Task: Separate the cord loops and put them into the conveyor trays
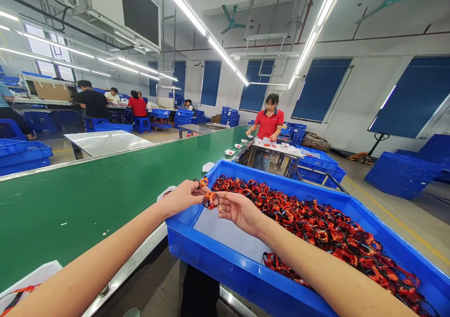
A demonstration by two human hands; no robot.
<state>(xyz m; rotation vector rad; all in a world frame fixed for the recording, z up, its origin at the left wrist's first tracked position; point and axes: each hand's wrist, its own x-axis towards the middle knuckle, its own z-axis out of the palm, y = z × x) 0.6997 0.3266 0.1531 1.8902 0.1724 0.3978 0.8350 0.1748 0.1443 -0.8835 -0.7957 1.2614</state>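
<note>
My left hand (pixel 183 198) reaches over the near left corner of a blue tray (pixel 218 249). Its fingers are closed around small red-orange pieces with black bands; one orange piece (pixel 203 182) shows at its fingertips. A second banded piece (pixel 211 200) hangs between both hands, its exact kind unclear. Pinching that piece from the other side is my right hand (pixel 241 212), with its remaining fingers loosely curled. Many similar red-and-black pieces (pixel 288 209) are heaped in the tray. Near my left wrist, a white tray (pixel 165 193) is partly hidden on the green conveyor belt (pixel 116 190).
White trays (pixel 229 152) with red contents stand farther along the belt. A co-worker in a red shirt (pixel 269 124) stands at a small table (pixel 277 149) beyond the blue tray. Stacked blue crates (pixel 401 174) are at the right. Another white tray (pixel 31 279) lies near my left forearm.
</note>
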